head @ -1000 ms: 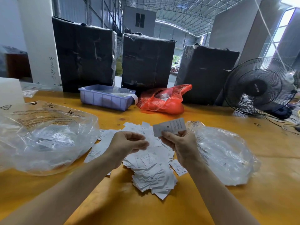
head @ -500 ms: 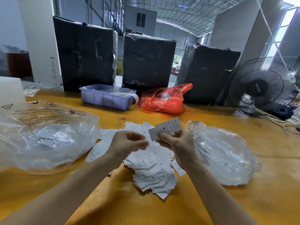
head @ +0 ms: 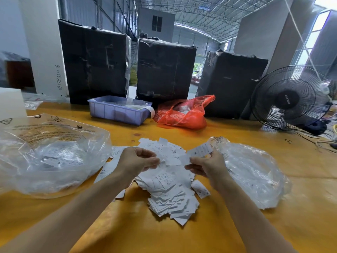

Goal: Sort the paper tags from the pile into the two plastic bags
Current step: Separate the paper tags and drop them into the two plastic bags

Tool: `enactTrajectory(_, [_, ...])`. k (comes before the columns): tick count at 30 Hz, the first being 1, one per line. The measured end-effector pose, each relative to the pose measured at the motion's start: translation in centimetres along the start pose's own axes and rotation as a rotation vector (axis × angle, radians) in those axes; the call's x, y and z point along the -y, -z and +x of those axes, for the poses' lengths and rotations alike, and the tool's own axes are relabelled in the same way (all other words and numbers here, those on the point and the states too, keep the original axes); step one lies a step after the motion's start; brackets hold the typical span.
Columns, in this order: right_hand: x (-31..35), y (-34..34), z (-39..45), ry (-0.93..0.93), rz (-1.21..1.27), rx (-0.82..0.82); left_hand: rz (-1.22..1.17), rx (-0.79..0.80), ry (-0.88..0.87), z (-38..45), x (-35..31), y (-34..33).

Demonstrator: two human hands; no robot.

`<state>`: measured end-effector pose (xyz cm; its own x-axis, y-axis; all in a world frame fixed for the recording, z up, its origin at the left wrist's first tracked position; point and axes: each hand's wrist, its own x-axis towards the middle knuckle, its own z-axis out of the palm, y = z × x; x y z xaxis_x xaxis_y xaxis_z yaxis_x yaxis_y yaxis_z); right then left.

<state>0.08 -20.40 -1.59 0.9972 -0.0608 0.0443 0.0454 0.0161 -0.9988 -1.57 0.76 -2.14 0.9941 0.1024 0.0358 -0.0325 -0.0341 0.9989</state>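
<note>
A pile of white paper tags [head: 169, 196] lies on the yellow table [head: 182, 234] between two clear plastic bags. The left bag [head: 54, 157] is large and holds several tags. The right bag [head: 255, 178] is flatter, with a few tags inside. My right hand [head: 209, 168] hovers above the pile beside the right bag and pinches a few tags [head: 200, 152], fanned up and to the left. My left hand [head: 136, 161] is level with it over the pile's left side, with thumb and fingertips pinching the edge of a single tag [head: 170, 161].
At the back stand a purple plastic tray [head: 116, 112], a red plastic bag [head: 184, 115] and three tall black-wrapped bales [head: 164, 70]. A black fan [head: 290, 97] with cables sits at the right. A white box [head: 11, 103] is at the far left.
My right hand has lowered its tags toward the pile and fanned one out to the left. My left hand has closed its fingertips on a tag between the two hands.
</note>
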Motion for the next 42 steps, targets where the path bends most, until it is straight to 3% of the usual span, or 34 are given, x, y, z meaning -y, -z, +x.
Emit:
enactTrajectory(3, [1.9,3.1,1.0,0.167,-0.115,-0.193,-0.023,0.006,0.005,0.1,0.0,0.0])
enactTrajectory(6, [2.6,7.0,1.7,0.197,-0.318,-0.379,-0.028,0.014,0.007,0.2,0.1,-0.1])
enactTrajectory(11, [0.9,9.9,1.9,-0.015,-0.719,-0.403,-0.003,0.028,0.002,0.3,0.1,-0.2])
enactTrajectory(14, [0.7,10.2,2.0,0.003,-0.977,-0.43,0.019,0.037,0.002,0.2,0.1,-0.3])
enactTrajectory(17, [1.5,9.1,1.7,0.092,-1.058,-0.483,0.019,0.038,-0.002,0.0,0.1,-0.5])
enactTrajectory(19, [2.2,7.8,1.4,0.219,-1.004,-0.518,0.021,0.041,-0.005,-0.1,0.0,-0.6])
enactTrajectory(21, [3.2,6.1,1.1,0.274,-0.667,-0.481,0.023,0.052,-0.01,-0.3,-0.1,-0.7])
enactTrajectory(23, [4.1,4.0,0.1,0.127,-0.158,-0.26,0.017,0.07,-0.013,-0.5,-0.4,-0.8])
enactTrajectory(25, [4.1,2.2,-0.7,-0.045,0.097,-0.013,0.008,0.093,-0.015,-0.6,-0.5,-1.0])
enactTrajectory(29, [2.6,-0.9,-1.1,-0.144,0.077,0.165,-0.01,0.123,-0.005,-0.9,-0.8,-1.2])
enactTrajectory(42, [1.2,-3.2,-1.5,-0.154,0.078,0.216,-0.023,0.129,0.007,-0.7,-0.7,-0.9])
